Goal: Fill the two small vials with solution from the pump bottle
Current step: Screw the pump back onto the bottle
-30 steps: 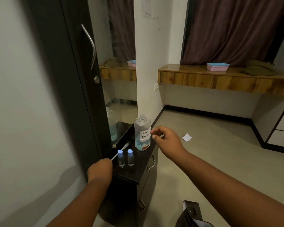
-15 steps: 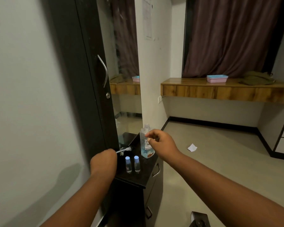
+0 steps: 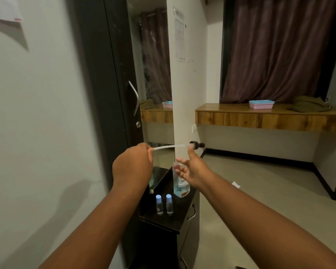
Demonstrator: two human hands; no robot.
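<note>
Clear plastic pump tube (image 3: pixel 171 146) now spans our hands, lifted off the cabinet top (image 3: pixel 163 220); our left hand (image 3: pixel 133 167) pinches one end, our right hand (image 3: pixel 191 171), fingers spread, reaches its black head; earlier it lay flat; next it likely goes into the bottle (image 3: pixel 180 183); both vials (image 3: pixel 164 204) stand capped, just beside it.

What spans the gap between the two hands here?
In the head view, a thin white pump tube with a dark pump head runs between the left hand and right hand, held above the bottle.
</note>
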